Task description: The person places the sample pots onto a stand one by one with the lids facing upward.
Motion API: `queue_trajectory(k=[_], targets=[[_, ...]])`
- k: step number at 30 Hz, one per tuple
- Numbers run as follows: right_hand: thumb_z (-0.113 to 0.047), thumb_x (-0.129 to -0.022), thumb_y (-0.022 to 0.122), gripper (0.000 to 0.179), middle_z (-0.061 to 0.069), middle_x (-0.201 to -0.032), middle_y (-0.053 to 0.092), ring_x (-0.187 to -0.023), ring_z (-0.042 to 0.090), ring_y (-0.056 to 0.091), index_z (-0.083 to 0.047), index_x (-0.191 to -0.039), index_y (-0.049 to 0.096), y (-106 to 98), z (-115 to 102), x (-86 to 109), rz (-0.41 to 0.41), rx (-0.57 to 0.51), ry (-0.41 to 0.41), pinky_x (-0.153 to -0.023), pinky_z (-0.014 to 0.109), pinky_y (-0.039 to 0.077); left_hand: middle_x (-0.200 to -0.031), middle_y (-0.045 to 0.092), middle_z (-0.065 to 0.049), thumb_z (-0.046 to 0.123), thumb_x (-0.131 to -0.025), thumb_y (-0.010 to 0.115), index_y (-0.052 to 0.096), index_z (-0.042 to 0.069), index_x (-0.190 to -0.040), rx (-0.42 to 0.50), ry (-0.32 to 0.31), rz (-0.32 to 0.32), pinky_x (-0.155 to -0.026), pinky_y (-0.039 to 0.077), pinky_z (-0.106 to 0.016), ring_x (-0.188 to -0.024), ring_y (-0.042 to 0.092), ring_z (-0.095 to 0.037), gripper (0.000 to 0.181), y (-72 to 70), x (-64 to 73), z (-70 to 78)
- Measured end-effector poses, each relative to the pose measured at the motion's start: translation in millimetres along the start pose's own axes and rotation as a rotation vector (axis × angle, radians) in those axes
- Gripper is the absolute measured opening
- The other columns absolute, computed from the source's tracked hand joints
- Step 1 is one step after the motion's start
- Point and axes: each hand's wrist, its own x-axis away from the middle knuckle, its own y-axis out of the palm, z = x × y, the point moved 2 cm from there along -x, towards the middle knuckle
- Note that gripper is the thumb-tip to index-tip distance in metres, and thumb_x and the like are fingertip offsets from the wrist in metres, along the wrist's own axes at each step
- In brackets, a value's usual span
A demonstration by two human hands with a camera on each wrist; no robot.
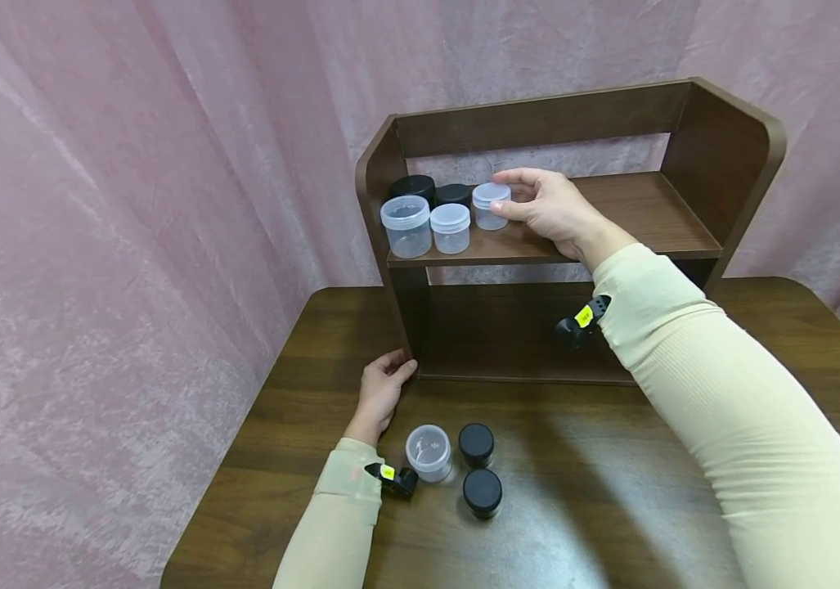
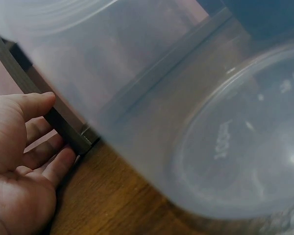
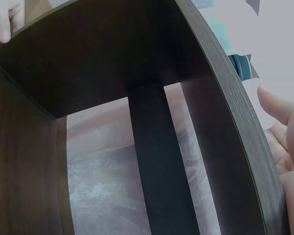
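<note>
On the upper board of a brown wooden shelf point(image 1: 655, 209), my right hand point(image 1: 563, 214) holds a small clear plastic jar point(image 1: 491, 214) with a frosted lid between thumb and fingers. Just left of it stand another small clear jar point(image 1: 451, 232) and a larger one point(image 1: 406, 233), with a large black-lidded jar point(image 1: 414, 187) and a small one point(image 1: 454, 194) behind them. My left hand point(image 1: 378, 394) grips the front edge of the shelf's left side panel near the table, thumb inside and fingers outside. The right wrist view shows mostly the shelf's lower compartment point(image 3: 103, 54).
Near my left wrist, a clear jar point(image 1: 429, 455) stands on the wooden table point(image 1: 302, 393); it fills much of the left wrist view. Beside it are two black-lidded jars, one farther back point(image 1: 476, 444) and one nearer point(image 1: 482, 491). A pink curtain point(image 1: 169, 204) hangs behind.
</note>
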Motion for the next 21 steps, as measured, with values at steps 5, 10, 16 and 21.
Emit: queue_trajectory(k=[5, 10, 16, 21], targets=[[-0.024, -0.09, 0.069, 0.055, 0.007, -0.136, 0.052, -0.119, 0.017, 0.049, -0.018, -0.141, 0.049, -0.5, 0.4, -0.6, 0.007, 0.008, -0.001, -0.101, 0.034, 0.037, -0.119, 0.062, -0.013, 0.018, -0.088, 0.071, 0.062, -0.001, -0.122, -0.001, 0.0, 0.001, -0.093, 0.046, -0.036, -0.11, 0.058, -0.024, 0.04, 0.5, -0.6, 0.1], [-0.023, -0.089, 0.069, 0.055, 0.007, -0.136, 0.053, -0.119, 0.017, 0.049, -0.018, -0.141, 0.049, -0.7, 1.3, -0.4, 0.006, 0.001, -0.004, -0.1, 0.033, 0.038, -0.118, 0.062, -0.014, 0.016, -0.088, 0.071, 0.061, -0.002, -0.122, 0.005, 0.0, 0.001, -0.092, 0.046, -0.035, -0.11, 0.057, -0.024, 0.04, 1.0, -0.2, -0.8], [-0.023, -0.089, 0.07, 0.057, 0.002, -0.143, 0.048, -0.123, 0.017, 0.047, -0.018, -0.142, 0.048, -2.4, 0.9, 1.3, 0.026, -0.03, -0.021, -0.102, 0.033, 0.037, -0.119, 0.061, -0.014, 0.017, -0.088, 0.071, 0.061, -0.001, -0.123, 0.0, 0.002, 0.0, -0.094, 0.045, -0.037, -0.111, 0.057, -0.025, 0.04, 1.8, 1.0, 0.7], [-0.015, -0.089, 0.069, 0.058, 0.002, -0.146, 0.045, -0.128, 0.017, 0.045, -0.014, -0.143, 0.047, -4.2, -0.5, 4.8, 0.08, -0.135, -0.055, -0.105, 0.03, 0.035, -0.118, 0.062, -0.014, 0.017, -0.088, 0.071, 0.062, -0.001, -0.122, 0.007, 0.005, -0.001, -0.092, 0.046, -0.036, -0.109, 0.058, -0.024, 0.039, 2.1, 0.9, 1.5]])
